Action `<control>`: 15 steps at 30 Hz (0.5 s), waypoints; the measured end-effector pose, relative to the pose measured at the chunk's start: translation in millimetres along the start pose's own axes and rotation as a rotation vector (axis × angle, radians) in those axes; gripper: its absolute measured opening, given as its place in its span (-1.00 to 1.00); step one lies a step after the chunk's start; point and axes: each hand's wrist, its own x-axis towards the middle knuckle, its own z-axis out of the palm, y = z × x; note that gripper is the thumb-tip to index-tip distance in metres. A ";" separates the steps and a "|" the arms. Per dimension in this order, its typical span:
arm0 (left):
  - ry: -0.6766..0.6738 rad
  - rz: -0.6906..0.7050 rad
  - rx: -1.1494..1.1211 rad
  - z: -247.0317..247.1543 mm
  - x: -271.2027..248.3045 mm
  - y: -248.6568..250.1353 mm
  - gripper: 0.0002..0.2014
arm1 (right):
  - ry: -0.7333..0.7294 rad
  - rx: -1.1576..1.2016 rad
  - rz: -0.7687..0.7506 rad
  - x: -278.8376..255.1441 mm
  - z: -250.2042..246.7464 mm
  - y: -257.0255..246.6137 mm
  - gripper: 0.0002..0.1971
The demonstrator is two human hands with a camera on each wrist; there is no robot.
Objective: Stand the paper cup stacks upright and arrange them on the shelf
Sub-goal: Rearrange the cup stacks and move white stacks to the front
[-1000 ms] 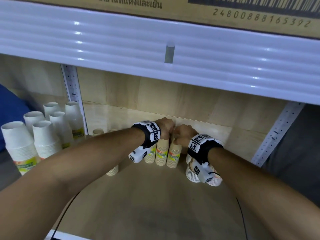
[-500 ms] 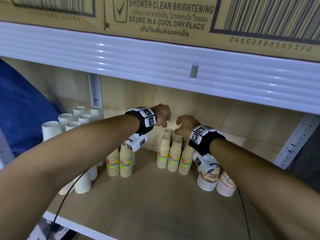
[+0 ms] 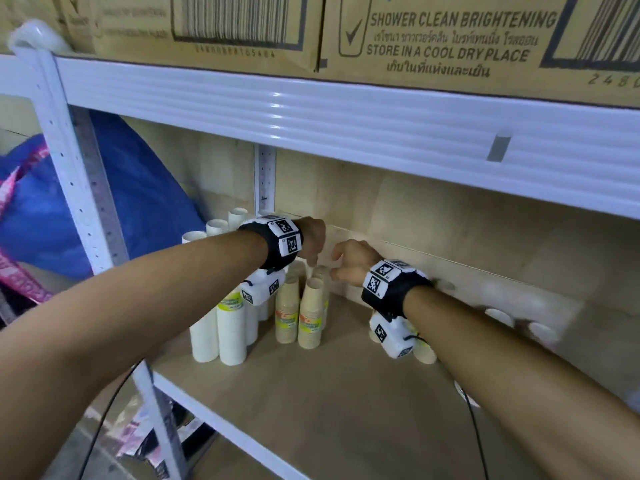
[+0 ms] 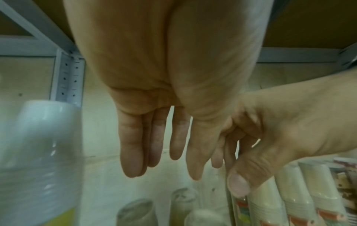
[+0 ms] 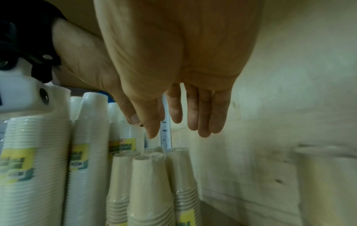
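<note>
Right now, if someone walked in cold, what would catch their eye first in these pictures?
Probably the two bare hands, the left hand and the right hand, hanging open and holding nothing just above a cluster of upright tan cup stacks near the back of the wooden shelf. Next, the taller white cup stacks standing to their left, and the cardboard boxes with barcodes on the shelf above.

My wooden shelf (image 3: pixel 311 403) carries tall white cup stacks (image 3: pixel 221 327) upright near its left edge, tan cup stacks (image 3: pixel 310 313) standing just beside them toward the back wall, and more cups (image 3: pixel 540 332), blurred, along the back toward the right.
</note>
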 end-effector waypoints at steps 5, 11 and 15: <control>-0.071 -0.057 0.107 23.4 -7.0 -5.8 -0.78 | -0.078 0.034 -0.027 3.1 23.1 -19.7 -0.56; -0.048 -0.064 -0.080 37.9 -13.3 -1.9 -0.64 | -0.131 0.041 -0.043 5.4 36.9 -30.5 -0.63; 0.021 -0.092 -0.080 54.2 -14.8 -6.7 -0.58 | -0.161 -0.005 -0.057 2.6 42.2 -35.3 -0.81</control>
